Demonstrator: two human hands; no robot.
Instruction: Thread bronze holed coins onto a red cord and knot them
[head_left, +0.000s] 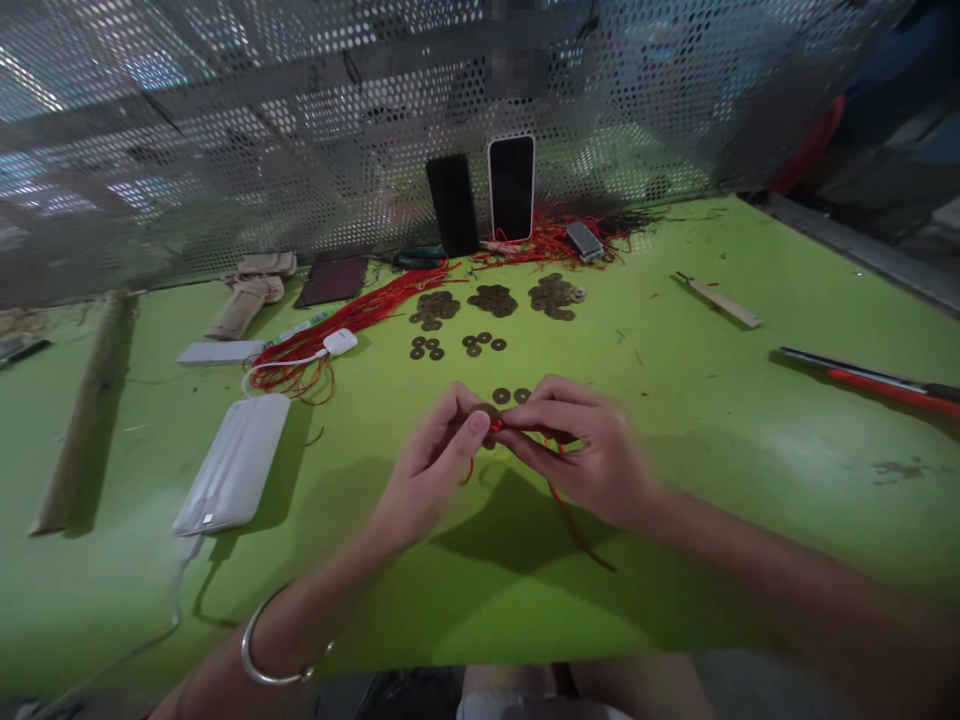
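"So, what are the two hands doing?"

"The left hand [431, 460] grips at least one round brown disc [489, 411] between thumb and fingers; the right hand [592, 455] has its fingertips pinched on a thin red cord [576, 537] right at that disc; one loose end of it trails off towards five o'clock."

"Does the cord run through the disc?"

"Hard to say; the fingers cover most of that spot, so I can't tell whether it goes through or around."

"And on the table?"

"Taking the hands as the dial's centre, two flat brown rings [501, 396] lie just beyond at twelve; past them sit two loose groups of four, one at twelve [473, 350] and one nearer half past ten [417, 353]; three heaps of the same rings spread farther out, at eleven [436, 306], twelve [493, 300] and one [553, 293]."

"Anything off to the sides?"

"A long bundle of bright red cords [367, 310] at ten; a white rectangular power bank [236, 462] at nine; a slim pale-handled tool [724, 304] at two."
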